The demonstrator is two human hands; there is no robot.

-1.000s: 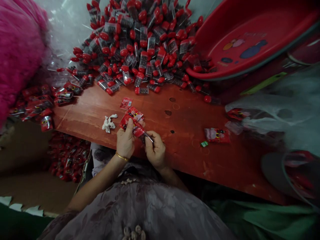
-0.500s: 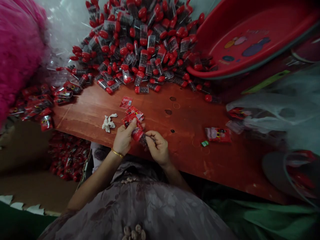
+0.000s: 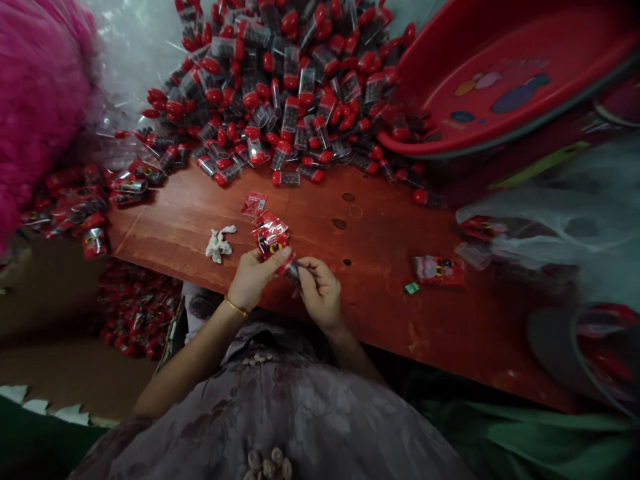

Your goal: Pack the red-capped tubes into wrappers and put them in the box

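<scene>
Over the table's near edge, my left hand [image 3: 254, 277] is closed on a red printed packet [image 3: 270, 247], its thumb pressed on top. A small clear tube with a red cap [image 3: 290, 269] lies between my hands at the packet's near end. My right hand [image 3: 321, 293] pinches the tube's clear end with thumb and curled fingers. Whether the tube is inside the packet or against it I cannot tell. Just beyond, flat red packets [image 3: 269, 223] lie on the wood, beside a crumpled white scrap [image 3: 219, 245].
Red-capped tubes [image 3: 290, 120] are heaped at the back beside a tipped red basin [image 3: 480, 80]. Filled packets [image 3: 80, 203] lie at the left, above a cardboard box [image 3: 45, 373] holding many red packets. A packet stack [image 3: 440, 270] and a grey bucket [image 3: 555, 340] are on the right.
The tube's red cap is now more covered, by the packet and my left thumb. A yellow and black print shows on the packet. Both hands have shifted slightly to the right.
</scene>
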